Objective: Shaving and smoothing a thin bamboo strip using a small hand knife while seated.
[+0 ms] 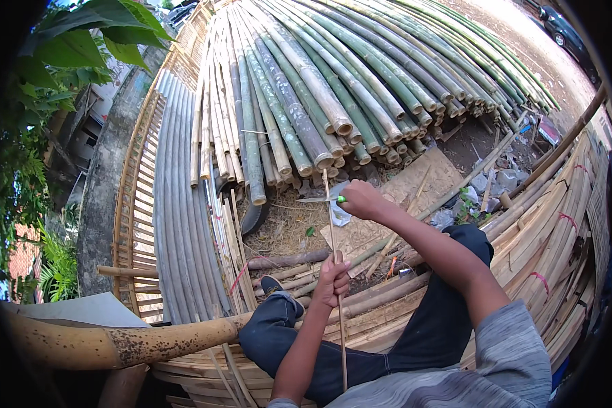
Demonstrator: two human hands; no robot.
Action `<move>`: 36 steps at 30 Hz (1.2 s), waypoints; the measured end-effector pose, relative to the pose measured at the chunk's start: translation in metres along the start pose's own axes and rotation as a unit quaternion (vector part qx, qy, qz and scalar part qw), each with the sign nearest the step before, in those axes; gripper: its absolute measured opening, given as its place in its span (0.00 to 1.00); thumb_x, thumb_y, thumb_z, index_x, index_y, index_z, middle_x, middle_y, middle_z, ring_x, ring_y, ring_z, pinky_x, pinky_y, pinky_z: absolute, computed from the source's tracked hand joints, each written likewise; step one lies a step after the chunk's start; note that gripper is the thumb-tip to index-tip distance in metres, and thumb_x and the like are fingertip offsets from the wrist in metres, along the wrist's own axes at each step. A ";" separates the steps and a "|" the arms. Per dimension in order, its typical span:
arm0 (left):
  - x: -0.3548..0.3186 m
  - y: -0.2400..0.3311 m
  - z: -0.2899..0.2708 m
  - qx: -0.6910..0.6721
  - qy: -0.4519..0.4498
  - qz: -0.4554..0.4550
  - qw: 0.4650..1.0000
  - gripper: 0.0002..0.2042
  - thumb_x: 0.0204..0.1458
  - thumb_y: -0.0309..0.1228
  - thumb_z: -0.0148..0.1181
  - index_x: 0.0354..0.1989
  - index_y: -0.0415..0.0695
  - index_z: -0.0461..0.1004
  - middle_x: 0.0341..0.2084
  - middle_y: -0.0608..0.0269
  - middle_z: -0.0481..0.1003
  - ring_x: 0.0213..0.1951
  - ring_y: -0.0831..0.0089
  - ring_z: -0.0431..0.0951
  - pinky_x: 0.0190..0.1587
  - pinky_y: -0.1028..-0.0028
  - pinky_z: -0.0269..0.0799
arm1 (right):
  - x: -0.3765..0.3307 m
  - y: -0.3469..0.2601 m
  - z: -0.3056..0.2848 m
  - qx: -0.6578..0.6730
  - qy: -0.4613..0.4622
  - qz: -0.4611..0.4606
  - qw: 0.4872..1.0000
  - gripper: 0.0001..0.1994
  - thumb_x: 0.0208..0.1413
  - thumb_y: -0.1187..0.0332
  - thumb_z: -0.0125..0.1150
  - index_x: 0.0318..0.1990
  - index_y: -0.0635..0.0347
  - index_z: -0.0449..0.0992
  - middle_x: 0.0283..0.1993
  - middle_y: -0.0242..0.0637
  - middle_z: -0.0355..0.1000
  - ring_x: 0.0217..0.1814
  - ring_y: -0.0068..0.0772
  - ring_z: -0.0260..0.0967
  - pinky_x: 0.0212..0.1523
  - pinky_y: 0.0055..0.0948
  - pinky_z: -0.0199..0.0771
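Observation:
My left hand [332, 279] is closed round a thin bamboo strip [342, 333] that stands lengthwise in front of me, its lower end reaching down over my lap. Farther up, my right hand [362, 200] grips a knife [313, 200] by its green handle. The blade points left and crosses the strip near its far end; whether its edge bites into the wood I cannot tell. Past the strip's tip lie the cut ends of a large pile of bamboo poles [306, 129].
A thick bamboo pole [129, 345] runs across at the lower left. Bundles of split bamboo slats [523, 272] with pink ties curve along the right. Corrugated sheets [183, 238] and a bamboo ladder-like frame [132, 217] lie left. A flat board [415, 183] and litter cover the ground ahead.

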State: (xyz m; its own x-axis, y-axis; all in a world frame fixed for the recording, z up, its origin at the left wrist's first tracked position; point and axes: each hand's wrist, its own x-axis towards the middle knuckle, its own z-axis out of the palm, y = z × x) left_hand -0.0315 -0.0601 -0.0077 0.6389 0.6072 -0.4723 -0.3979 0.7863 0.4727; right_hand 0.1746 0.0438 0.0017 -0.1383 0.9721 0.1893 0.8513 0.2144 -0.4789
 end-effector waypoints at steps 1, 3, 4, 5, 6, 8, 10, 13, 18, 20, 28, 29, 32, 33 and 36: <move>0.001 0.006 -0.006 -0.017 -0.006 0.012 1.000 0.14 0.53 0.22 0.55 0.26 0.52 0.55 0.11 0.80 0.51 0.07 0.91 0.45 0.07 0.86 0.36 | -0.003 -0.007 0.005 0.019 -0.045 -0.057 0.997 0.11 0.42 0.64 0.54 0.19 0.63 0.75 0.20 0.53 0.70 0.27 0.56 0.71 0.31 0.48 0.71; 0.002 0.009 -0.011 -0.051 -0.004 0.012 0.999 0.13 0.52 0.22 0.56 0.26 0.52 0.57 0.12 0.78 0.52 0.07 0.90 0.46 0.08 0.86 0.38 | -0.017 -0.018 0.015 0.028 -0.082 -0.113 0.990 0.12 0.42 0.64 0.54 0.18 0.63 0.75 0.20 0.52 0.70 0.26 0.56 0.71 0.31 0.47 0.71; 0.000 0.008 -0.009 -0.010 0.004 0.019 1.000 0.13 0.51 0.22 0.56 0.27 0.52 0.57 0.12 0.78 0.52 0.07 0.90 0.47 0.08 0.86 0.38 | -0.021 -0.026 0.016 0.028 -0.095 -0.125 0.987 0.11 0.42 0.64 0.54 0.18 0.62 0.75 0.20 0.52 0.70 0.26 0.55 0.71 0.31 0.47 0.71; -0.002 0.006 -0.007 0.031 0.012 0.025 0.999 0.13 0.51 0.23 0.57 0.27 0.52 0.56 0.13 0.78 0.53 0.07 0.90 0.47 0.08 0.86 0.38 | -0.022 -0.030 0.015 0.028 -0.107 -0.136 0.985 0.11 0.41 0.64 0.54 0.18 0.62 0.75 0.19 0.51 0.70 0.26 0.55 0.71 0.30 0.48 0.71; -0.009 0.003 0.001 0.058 0.029 0.036 0.997 0.13 0.51 0.22 0.56 0.28 0.52 0.56 0.14 0.77 0.54 0.08 0.90 0.48 0.08 0.85 0.38 | -0.021 -0.029 0.015 -0.012 -0.114 -0.148 0.982 0.09 0.39 0.64 0.55 0.19 0.60 0.75 0.19 0.49 0.70 0.25 0.53 0.71 0.28 0.47 0.70; -0.009 0.004 0.005 0.081 0.040 0.049 0.995 0.13 0.51 0.21 0.56 0.29 0.52 0.56 0.14 0.77 0.55 0.08 0.90 0.48 0.08 0.85 0.38 | -0.022 -0.026 0.015 -0.003 -0.088 -0.154 0.984 0.08 0.38 0.64 0.56 0.19 0.60 0.74 0.19 0.48 0.70 0.25 0.53 0.71 0.27 0.47 0.70; -0.008 0.004 0.004 0.099 0.047 0.060 0.992 0.14 0.51 0.19 0.55 0.29 0.51 0.56 0.15 0.77 0.56 0.08 0.90 0.49 0.08 0.84 0.38 | -0.021 -0.024 0.018 0.008 -0.045 -0.153 0.987 0.07 0.37 0.66 0.57 0.19 0.59 0.72 0.19 0.46 0.70 0.24 0.51 0.70 0.25 0.46 0.68; -0.008 0.007 0.003 0.074 0.034 0.055 0.995 0.14 0.51 0.19 0.54 0.29 0.51 0.55 0.15 0.77 0.56 0.08 0.90 0.49 0.08 0.84 0.38 | -0.018 -0.022 0.027 -0.007 -0.022 -0.153 0.988 0.06 0.37 0.66 0.57 0.18 0.58 0.73 0.18 0.45 0.69 0.24 0.51 0.70 0.25 0.46 0.68; -0.007 0.002 0.011 0.057 0.027 0.050 0.997 0.13 0.50 0.19 0.54 0.29 0.51 0.56 0.13 0.78 0.53 0.07 0.91 0.46 0.07 0.85 0.37 | -0.011 -0.006 0.019 -0.008 0.046 -0.103 0.994 0.06 0.37 0.66 0.57 0.17 0.58 0.75 0.18 0.47 0.69 0.24 0.51 0.70 0.27 0.46 0.68; -0.005 0.002 0.012 0.050 0.021 0.046 0.997 0.13 0.50 0.19 0.54 0.29 0.51 0.56 0.13 0.78 0.53 0.07 0.91 0.46 0.07 0.85 0.37 | -0.011 -0.003 0.019 -0.016 0.044 -0.104 0.994 0.06 0.37 0.66 0.57 0.18 0.58 0.75 0.18 0.47 0.70 0.24 0.52 0.70 0.27 0.47 0.69; -0.007 -0.007 0.009 0.076 0.039 0.049 0.995 0.13 0.51 0.20 0.55 0.28 0.52 0.56 0.12 0.78 0.53 0.07 0.90 0.45 0.07 0.84 0.36 | -0.015 0.005 0.025 -0.014 0.018 -0.101 0.995 0.09 0.39 0.63 0.57 0.17 0.58 0.74 0.17 0.48 0.69 0.24 0.53 0.70 0.27 0.48 0.69; -0.005 -0.011 0.011 0.085 0.038 0.044 0.995 0.13 0.51 0.20 0.55 0.28 0.52 0.56 0.12 0.78 0.52 0.07 0.90 0.45 0.07 0.84 0.35 | -0.011 0.019 0.023 -0.014 0.047 -0.093 0.994 0.09 0.39 0.63 0.57 0.16 0.58 0.74 0.17 0.48 0.69 0.23 0.53 0.70 0.27 0.48 0.68; -0.005 -0.004 -0.002 0.037 0.021 0.026 0.999 0.13 0.51 0.19 0.54 0.29 0.51 0.56 0.14 0.77 0.54 0.08 0.90 0.47 0.08 0.84 0.37 | -0.018 -0.002 0.033 -0.019 0.037 -0.073 0.996 0.11 0.41 0.62 0.56 0.15 0.58 0.74 0.17 0.47 0.69 0.24 0.52 0.71 0.27 0.48 0.69; -0.009 0.001 -0.005 0.004 -0.001 0.011 1.000 0.13 0.51 0.19 0.54 0.30 0.50 0.56 0.15 0.75 0.55 0.09 0.90 0.49 0.08 0.84 0.39 | -0.021 -0.013 0.035 -0.008 0.027 -0.082 0.996 0.11 0.41 0.62 0.56 0.15 0.58 0.74 0.18 0.47 0.69 0.24 0.52 0.71 0.27 0.47 0.70; -0.012 -0.013 0.004 0.042 0.032 0.015 0.999 0.12 0.51 0.19 0.54 0.30 0.50 0.56 0.15 0.75 0.55 0.08 0.90 0.49 0.08 0.84 0.38 | -0.011 0.007 0.031 -0.024 0.027 -0.069 0.997 0.12 0.42 0.62 0.56 0.15 0.59 0.74 0.18 0.48 0.69 0.24 0.53 0.71 0.28 0.48 0.70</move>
State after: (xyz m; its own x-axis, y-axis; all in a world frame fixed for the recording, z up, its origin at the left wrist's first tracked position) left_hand -0.0317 -0.0778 -0.0054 0.5838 0.6382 -0.5019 -0.3581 0.7572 0.5463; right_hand 0.1661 0.0376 -0.0300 -0.2292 0.9269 0.2972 0.8500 0.3394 -0.4030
